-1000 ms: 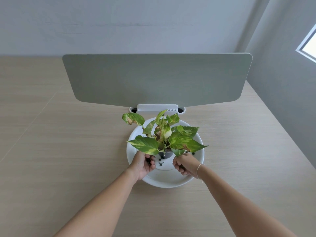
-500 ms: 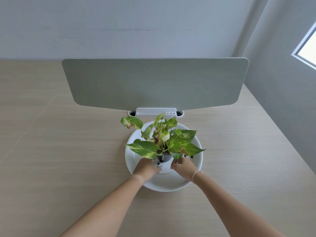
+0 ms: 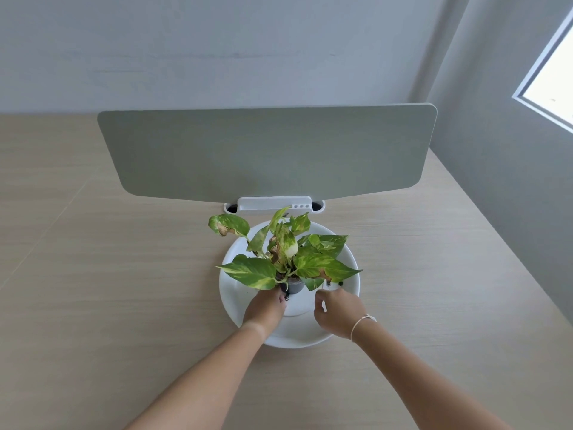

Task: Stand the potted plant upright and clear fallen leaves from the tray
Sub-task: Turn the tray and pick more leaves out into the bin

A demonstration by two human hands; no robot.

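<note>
The potted plant (image 3: 286, 259), with green and yellow leaves, some with brown patches, stands upright in a small white pot (image 3: 298, 304) on the round white tray (image 3: 228, 276). My left hand (image 3: 265, 308) grips the pot's left side just under the leaves. Beside the pot's right side, my right hand (image 3: 338, 315) hovers apart from it, with loosely curled fingers holding nothing I can see. A few dark bits (image 3: 340, 284) lie on the tray under the right-hand leaves. The leaves hide the far part of the tray floor.
A grey-green divider panel (image 3: 266, 156) stands upright across the wooden table (image 3: 124, 305) right behind the tray, held in a white bracket (image 3: 274, 203). A grey wall with a window (image 3: 555, 82) runs along the table's right edge.
My right hand has let go of the pot and moved a little to the right. My left hand stays on the pot, which stands in the same spot.
</note>
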